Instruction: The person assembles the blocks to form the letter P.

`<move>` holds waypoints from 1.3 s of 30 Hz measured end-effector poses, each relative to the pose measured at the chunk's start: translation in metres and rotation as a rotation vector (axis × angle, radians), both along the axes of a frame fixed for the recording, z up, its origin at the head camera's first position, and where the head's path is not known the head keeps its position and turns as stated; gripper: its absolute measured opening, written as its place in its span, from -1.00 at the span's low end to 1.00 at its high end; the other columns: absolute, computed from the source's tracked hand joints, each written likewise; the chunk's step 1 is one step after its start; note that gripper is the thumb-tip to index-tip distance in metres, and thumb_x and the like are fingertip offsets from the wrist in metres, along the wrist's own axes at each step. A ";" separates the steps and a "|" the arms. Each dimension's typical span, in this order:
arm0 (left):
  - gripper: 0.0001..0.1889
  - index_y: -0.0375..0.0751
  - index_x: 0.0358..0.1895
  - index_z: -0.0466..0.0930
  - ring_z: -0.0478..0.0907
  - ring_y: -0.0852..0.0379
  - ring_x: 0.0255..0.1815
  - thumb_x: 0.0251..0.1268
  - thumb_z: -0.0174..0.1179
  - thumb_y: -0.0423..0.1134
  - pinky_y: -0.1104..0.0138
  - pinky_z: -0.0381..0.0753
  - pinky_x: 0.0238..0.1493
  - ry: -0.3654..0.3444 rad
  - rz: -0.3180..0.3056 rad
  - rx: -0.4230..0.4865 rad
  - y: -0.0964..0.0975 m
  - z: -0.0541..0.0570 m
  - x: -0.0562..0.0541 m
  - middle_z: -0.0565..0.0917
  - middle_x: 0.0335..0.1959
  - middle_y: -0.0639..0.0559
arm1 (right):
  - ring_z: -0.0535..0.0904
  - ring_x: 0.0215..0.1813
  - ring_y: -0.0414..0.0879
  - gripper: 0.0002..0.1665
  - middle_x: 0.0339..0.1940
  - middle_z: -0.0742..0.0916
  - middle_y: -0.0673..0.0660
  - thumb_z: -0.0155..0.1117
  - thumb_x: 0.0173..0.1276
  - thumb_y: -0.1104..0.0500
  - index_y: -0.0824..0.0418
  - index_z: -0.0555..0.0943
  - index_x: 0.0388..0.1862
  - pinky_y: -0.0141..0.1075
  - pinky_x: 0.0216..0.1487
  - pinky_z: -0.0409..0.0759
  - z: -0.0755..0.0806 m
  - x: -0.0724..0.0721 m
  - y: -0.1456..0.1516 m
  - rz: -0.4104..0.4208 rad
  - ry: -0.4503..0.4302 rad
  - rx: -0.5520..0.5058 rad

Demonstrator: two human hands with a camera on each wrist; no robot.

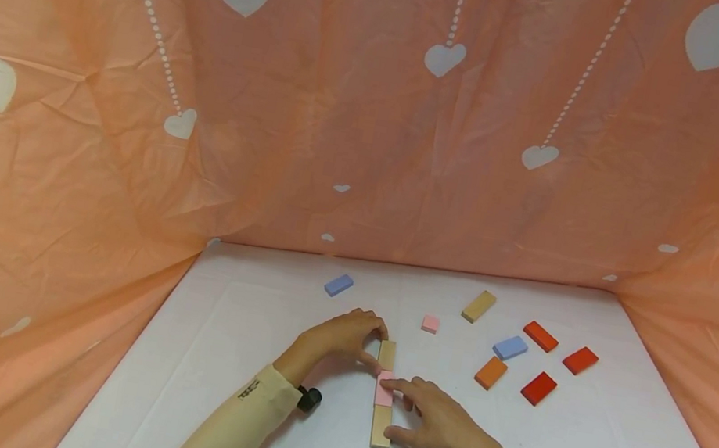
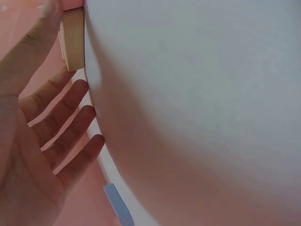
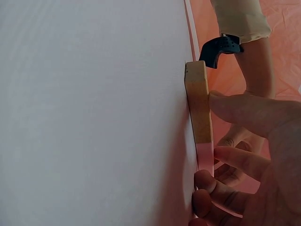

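Note:
Two tan wooden blocks and a pink block [image 1: 384, 391] lie end to end in a straight row on the white table, pink in the middle. At the far tan block [image 1: 387, 354], my left hand [image 1: 343, 339] has its index fingertip by the far end and its thumb near the joint with the pink one; the other fingers are spread. From the right side my right hand [image 1: 444, 422] touches the row. Its index finger rests on the pink block, and its thumb is on the near tan block [image 1: 381, 427].
Beyond the row lie a blue block [image 1: 339, 285], a small pink block [image 1: 431, 324] and a tan block [image 1: 479, 307]. To the right are another blue block [image 1: 510, 348], an orange block [image 1: 491, 373] and three red blocks [image 1: 539, 389]. Orange cloth [image 1: 374, 139] with hearts hangs around the table.

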State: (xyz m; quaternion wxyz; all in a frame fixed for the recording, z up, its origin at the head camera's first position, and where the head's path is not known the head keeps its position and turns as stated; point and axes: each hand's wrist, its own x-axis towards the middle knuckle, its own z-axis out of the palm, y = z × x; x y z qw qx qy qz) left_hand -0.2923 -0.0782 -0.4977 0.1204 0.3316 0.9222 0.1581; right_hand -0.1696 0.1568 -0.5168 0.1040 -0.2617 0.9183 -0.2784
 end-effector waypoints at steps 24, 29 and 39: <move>-0.48 -0.05 0.15 0.69 0.52 0.08 0.26 0.18 0.64 0.01 0.17 0.49 0.42 -0.005 -0.015 0.027 -0.002 -0.002 -0.002 0.68 0.14 0.11 | 0.44 -0.16 -0.23 -0.17 -0.16 0.57 -0.16 0.59 0.32 -0.19 0.00 0.56 0.51 -0.29 -0.21 0.47 0.002 0.000 -0.001 0.005 -0.018 0.000; -0.48 -0.06 0.14 0.68 0.53 0.06 0.26 0.17 0.64 0.00 0.16 0.49 0.42 -0.005 -0.019 0.029 -0.002 -0.002 -0.001 0.68 0.14 0.09 | 0.44 -0.15 -0.23 -0.16 -0.14 0.58 -0.16 0.58 0.33 -0.20 -0.02 0.55 0.52 -0.29 -0.20 0.49 0.001 0.000 0.000 0.009 -0.022 0.000; -0.47 -0.06 0.19 0.68 0.52 0.07 0.29 0.22 0.61 0.02 0.16 0.47 0.44 -0.021 -0.015 0.027 -0.004 -0.001 -0.001 0.68 0.18 0.11 | 0.45 -0.15 -0.21 -0.14 -0.20 0.55 -0.11 0.59 0.34 -0.16 0.01 0.52 0.55 -0.32 -0.21 0.44 0.001 -0.002 0.003 0.021 -0.015 -0.074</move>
